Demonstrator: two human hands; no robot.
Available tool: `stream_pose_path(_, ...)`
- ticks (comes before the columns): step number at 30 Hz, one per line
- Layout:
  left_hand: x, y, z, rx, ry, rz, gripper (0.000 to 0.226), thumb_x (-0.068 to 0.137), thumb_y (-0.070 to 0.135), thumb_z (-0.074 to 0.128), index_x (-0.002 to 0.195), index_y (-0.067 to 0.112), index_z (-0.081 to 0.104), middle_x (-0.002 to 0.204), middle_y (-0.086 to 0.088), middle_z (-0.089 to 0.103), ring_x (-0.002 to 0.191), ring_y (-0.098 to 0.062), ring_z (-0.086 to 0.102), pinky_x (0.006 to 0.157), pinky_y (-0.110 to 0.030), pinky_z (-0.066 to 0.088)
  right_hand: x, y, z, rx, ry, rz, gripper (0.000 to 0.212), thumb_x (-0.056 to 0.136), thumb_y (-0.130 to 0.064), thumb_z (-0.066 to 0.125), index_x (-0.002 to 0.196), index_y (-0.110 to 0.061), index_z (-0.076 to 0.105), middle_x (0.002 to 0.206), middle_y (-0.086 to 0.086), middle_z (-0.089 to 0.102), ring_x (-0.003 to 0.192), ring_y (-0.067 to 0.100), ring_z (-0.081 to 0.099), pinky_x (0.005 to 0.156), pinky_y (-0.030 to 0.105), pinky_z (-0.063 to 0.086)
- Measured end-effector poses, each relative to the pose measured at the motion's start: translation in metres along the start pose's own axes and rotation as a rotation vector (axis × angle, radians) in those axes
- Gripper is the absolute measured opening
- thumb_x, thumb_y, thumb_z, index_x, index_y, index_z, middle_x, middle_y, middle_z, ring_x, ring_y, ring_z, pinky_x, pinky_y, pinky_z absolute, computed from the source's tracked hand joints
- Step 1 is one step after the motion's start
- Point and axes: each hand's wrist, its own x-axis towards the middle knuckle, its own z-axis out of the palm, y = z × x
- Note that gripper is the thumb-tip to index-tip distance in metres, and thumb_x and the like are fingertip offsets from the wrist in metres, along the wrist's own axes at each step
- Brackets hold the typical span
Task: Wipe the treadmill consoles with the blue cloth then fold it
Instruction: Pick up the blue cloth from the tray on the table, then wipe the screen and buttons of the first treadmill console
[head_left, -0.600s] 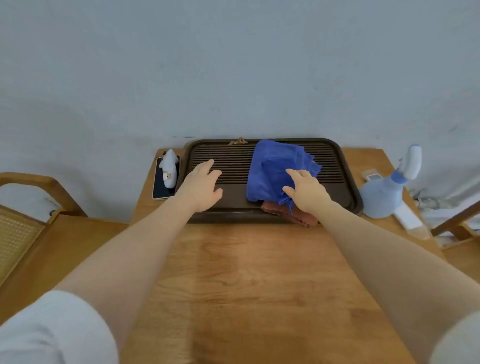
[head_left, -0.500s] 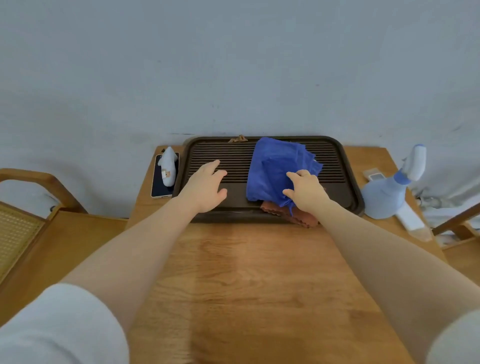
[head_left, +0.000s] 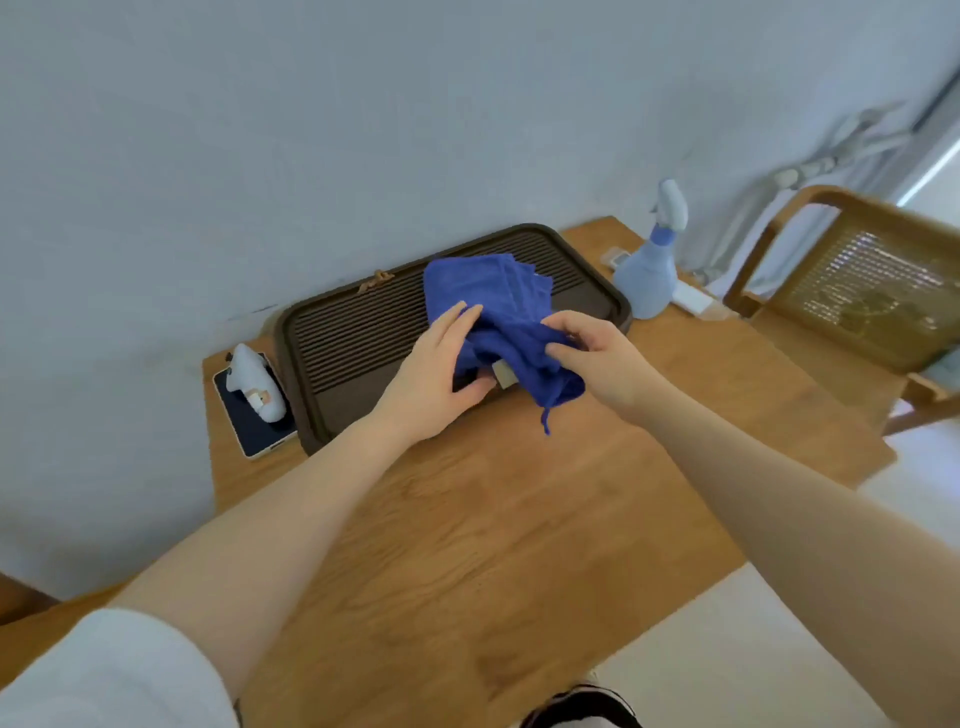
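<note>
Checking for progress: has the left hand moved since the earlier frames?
Yes. The left hand went rightward across the dark tray and now touches the blue cloth.

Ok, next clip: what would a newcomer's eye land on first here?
The bright blue cloth, bunched above the dark slatted tray at the far end of the wooden table. The right hand pinches it from the right, while the left hand touches its left side with straight fingers. After that, the pale blue spray bottle right of the tray.
</note>
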Motion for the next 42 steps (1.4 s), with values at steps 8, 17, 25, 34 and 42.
stream_pose_path(8,-0.079,0.055,0.032,-0.314,-0.454,0.079,0.017,0.081,0.013,0.068,0.084,0.007,0.053,0.070,0.004,0.053,0.063,-0.008,0.046,0.061,-0.026,0.039,-0.176,0.000,0.077,0.428,0.431,0.388,0.019,0.092,-0.002,0.047,0.086,-0.019,0.052,0.078,0.000,0.060,0.064,0.010,0.055,0.058,0.022,0.041)
stream_pose_path(17,-0.228,0.194,0.127,-0.289,-1.093,0.151,0.011,0.090,0.022,0.057,0.097,0.013,0.054,0.079,-0.003,0.064,0.063,-0.013,0.058,0.046,-0.017,0.044,-0.449,0.009,0.136,0.566,0.827,0.623,0.015,0.093,-0.034,0.054,0.101,-0.023,0.047,0.091,-0.004,0.058,0.070,0.004,0.059,0.062,0.020,0.047)
stream_pose_path(25,-0.439,0.307,0.183,-0.105,-1.436,0.408,0.012,0.091,0.020,0.052,0.085,0.011,0.055,0.084,-0.009,0.060,0.068,-0.020,0.055,0.058,-0.029,0.049,-0.678,-0.007,0.246,0.401,1.288,0.752,0.033,0.088,-0.005,0.056,0.117,-0.020,0.053,0.109,-0.003,0.065,0.098,0.012,0.062,0.077,0.023,0.051)
stream_pose_path(34,-0.643,0.391,0.177,-0.180,-1.571,0.438,0.019,0.091,0.030,0.056,0.086,0.012,0.057,0.079,-0.001,0.062,0.070,-0.016,0.059,0.060,-0.024,0.049,-0.897,-0.048,0.338,0.406,1.363,0.872,0.027,0.098,-0.026,0.044,0.124,-0.031,0.049,0.117,-0.012,0.061,0.108,0.007,0.056,0.092,0.030,0.045)
stream_pose_path(42,-0.713,0.459,0.169,-0.479,-1.601,-0.200,0.037,0.095,0.041,0.045,0.109,0.009,0.057,0.101,-0.010,0.065,0.084,-0.023,0.063,0.064,-0.030,0.050,-0.940,-0.065,0.332,-0.091,1.475,0.740,0.045,0.090,-0.014,0.055,0.134,-0.022,0.045,0.124,-0.006,0.048,0.108,0.010,0.050,0.089,0.019,0.040)
